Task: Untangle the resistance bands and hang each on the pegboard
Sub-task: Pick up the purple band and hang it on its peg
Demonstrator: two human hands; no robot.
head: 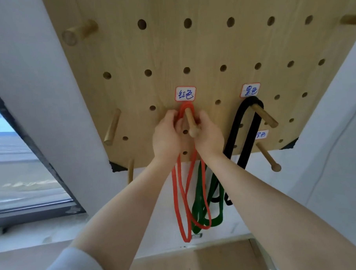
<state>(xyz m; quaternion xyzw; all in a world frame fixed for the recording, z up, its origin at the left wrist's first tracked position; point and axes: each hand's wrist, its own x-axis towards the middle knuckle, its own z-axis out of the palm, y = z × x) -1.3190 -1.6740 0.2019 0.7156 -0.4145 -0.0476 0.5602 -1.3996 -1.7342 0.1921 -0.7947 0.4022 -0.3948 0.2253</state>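
A wooden pegboard (pixel 189 48) hangs on the wall above me. The red resistance band (pixel 180 196) is looped over a wooden peg (pixel 189 120) under a handwritten label (pixel 185 93). My left hand (pixel 166 135) and my right hand (pixel 208 133) both grip the red band on either side of that peg. The black band (pixel 237 132) hangs from a second peg (pixel 265 115) to the right, under its own label. A green band (pixel 200 191) dangles behind the red one; where it hangs from is hidden by my hands.
More wooden pegs stick out of the board at the upper left (pixel 78 32), the left (pixel 112 127) and the lower right (pixel 268 159). A window (pixel 21 162) lies to the left. A wooden surface (pixel 199 262) sits below against the white wall.
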